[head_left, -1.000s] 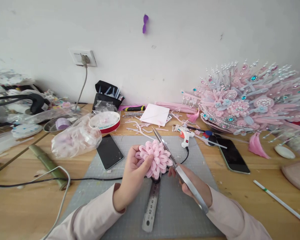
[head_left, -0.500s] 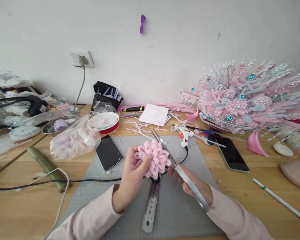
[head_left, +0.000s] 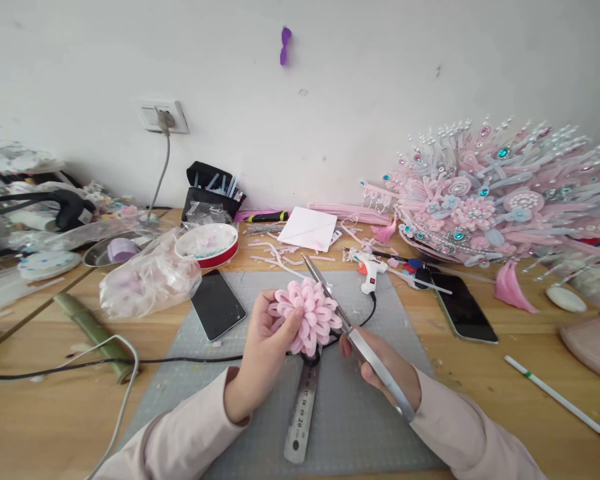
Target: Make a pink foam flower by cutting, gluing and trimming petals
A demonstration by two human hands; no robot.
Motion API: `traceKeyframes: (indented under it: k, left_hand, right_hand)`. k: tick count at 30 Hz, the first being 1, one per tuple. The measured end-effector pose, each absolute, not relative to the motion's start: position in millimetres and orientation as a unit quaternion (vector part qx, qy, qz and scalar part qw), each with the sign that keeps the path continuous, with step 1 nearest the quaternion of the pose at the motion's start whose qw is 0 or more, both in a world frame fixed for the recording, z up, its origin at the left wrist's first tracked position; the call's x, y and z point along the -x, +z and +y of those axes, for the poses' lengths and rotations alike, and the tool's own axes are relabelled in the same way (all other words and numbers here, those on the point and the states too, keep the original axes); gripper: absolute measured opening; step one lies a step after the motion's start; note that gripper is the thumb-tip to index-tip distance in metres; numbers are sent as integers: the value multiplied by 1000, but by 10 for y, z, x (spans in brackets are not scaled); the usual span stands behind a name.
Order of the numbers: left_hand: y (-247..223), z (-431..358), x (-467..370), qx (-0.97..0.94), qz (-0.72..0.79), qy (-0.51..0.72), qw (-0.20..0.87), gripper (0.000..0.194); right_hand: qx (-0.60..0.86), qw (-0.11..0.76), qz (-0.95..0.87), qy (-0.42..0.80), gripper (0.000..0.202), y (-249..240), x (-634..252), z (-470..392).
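Over the grey cutting mat (head_left: 365, 427), my left hand (head_left: 267, 353) pinches a fluffy pink flower (head_left: 307, 317) of looped petals, thumb on its front. My right hand (head_left: 387, 363) is wrapped round long metal tweezers or scissors (head_left: 375, 363); which of the two is hard to tell. The tool's narrow blades point up and left, along the flower's right edge. Below the flower a steel ruler (head_left: 301, 420) lies on the mat, its upper end under a black cable.
A white glue gun (head_left: 373, 273) lies behind my right hand. Phones lie left (head_left: 218, 305) and right (head_left: 463, 307). A red-rimmed bead dish (head_left: 225, 257) and plastic bag (head_left: 147, 277) are at left. A large pink beaded headdress (head_left: 480, 207) stands back right.
My right hand has shifted very slightly to the left along the tool. The flower and my left hand have hardly moved.
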State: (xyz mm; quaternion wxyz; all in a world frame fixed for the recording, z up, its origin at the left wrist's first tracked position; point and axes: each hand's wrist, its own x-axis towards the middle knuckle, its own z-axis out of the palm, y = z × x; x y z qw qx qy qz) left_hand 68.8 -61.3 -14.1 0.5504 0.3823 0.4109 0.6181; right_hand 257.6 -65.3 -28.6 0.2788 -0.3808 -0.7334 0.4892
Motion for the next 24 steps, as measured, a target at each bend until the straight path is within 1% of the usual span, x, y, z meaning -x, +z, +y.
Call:
traceKeyframes:
  k: [4,9,11,14,19,22,24]
  left_hand:
    - [-165,-598,-682,-381,411,614,557,27]
    - [-184,-585,-678,-376,409,615,560,26]
    - [-183,-582,-673,-372,403,617,565,26]
    - [-172,-571,-659,-367,393,624,567,26]
    - [-145,-535,-637,-373,394,651,530,22]
    - [-133,-508,-617,-380,397,660,512,21]
    - [-124,-479,-588,-394,400,672,482,20]
  right_hand:
    - [372,310,-749,453,62,-308,-2547,-659]
    - [374,325,-730,471,57,-399,-2558,-667]
    - [370,316,-719,495,56,-422,-2585,-667]
    - [341,291,-710,543,59,-437,-2643,-651]
    - [312,292,-733,529,65,-390,-2696,-629]
    - [320,279,-723,544,67,-314,-2682,-662]
    - [328,277,-709,559,65,-266,-2669,-695]
